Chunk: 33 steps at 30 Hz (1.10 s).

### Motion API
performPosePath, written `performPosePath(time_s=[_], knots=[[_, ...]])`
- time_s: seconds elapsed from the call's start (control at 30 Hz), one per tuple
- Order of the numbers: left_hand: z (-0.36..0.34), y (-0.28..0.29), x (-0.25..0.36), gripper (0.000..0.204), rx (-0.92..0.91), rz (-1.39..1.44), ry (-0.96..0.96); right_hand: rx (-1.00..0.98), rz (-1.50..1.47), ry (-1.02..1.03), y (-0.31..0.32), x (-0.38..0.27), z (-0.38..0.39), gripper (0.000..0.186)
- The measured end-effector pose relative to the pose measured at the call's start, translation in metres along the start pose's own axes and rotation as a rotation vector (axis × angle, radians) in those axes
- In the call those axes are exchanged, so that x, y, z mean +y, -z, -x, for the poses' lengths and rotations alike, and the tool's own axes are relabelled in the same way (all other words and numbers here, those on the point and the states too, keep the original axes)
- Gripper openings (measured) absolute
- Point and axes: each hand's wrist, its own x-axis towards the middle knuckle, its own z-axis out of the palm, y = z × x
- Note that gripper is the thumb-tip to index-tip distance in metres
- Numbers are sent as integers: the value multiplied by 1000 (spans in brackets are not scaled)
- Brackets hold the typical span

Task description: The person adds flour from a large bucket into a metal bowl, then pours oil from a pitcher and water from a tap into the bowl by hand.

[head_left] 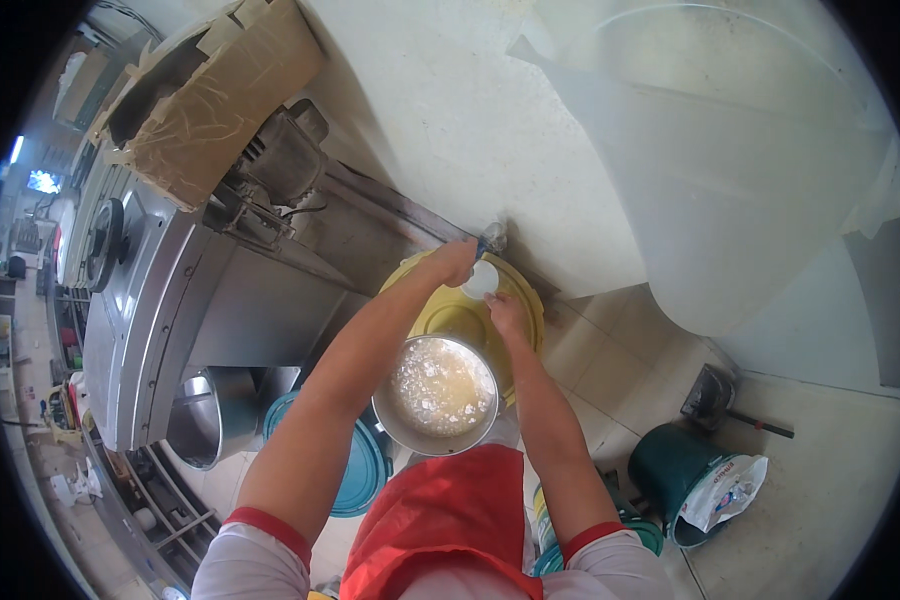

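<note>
My left hand point(456, 262) reaches to the wall, its fingers closed at the blue handle of a tap point(494, 237). In my right hand point(507, 312) a small white cup point(480, 281) is gripped by its rim, beneath the tap. Whether water runs into it is too small to tell. Nearer to me, between my forearms, stands a round metal pot point(381, 410) of cloudy yellowish liquid point(438, 386) with white lumps or foam. Under the pot and cup lies a round yellow lid point(525, 300).
To the left is a large metal machine point(150, 320) below a torn cardboard box point(205, 120). A steel bowl point(210, 420) and a blue-green lid point(355, 480) sit low on that side. On the right are a dark green bin point(670, 465), a dustpan point(710, 395) and a hanging translucent sheet point(710, 200).
</note>
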Motion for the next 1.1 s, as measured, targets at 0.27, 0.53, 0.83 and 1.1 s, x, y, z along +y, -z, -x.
performPosePath(time_s=[0.27, 0.53, 0.83, 1.1], knots=[[11, 14, 7, 37, 2, -100, -50, -36, 7, -9, -1, 2, -6, 38], [9, 7, 8, 38, 3, -69, -9, -20, 16, -3, -1, -3, 2, 35], [7, 12, 20, 35, -57, -114, 23, -31, -22, -23, 0, 2, 2, 37], [6, 6, 21, 31, -37, -130, 39, -40, -44, -11, 3, 7, 1, 35]])
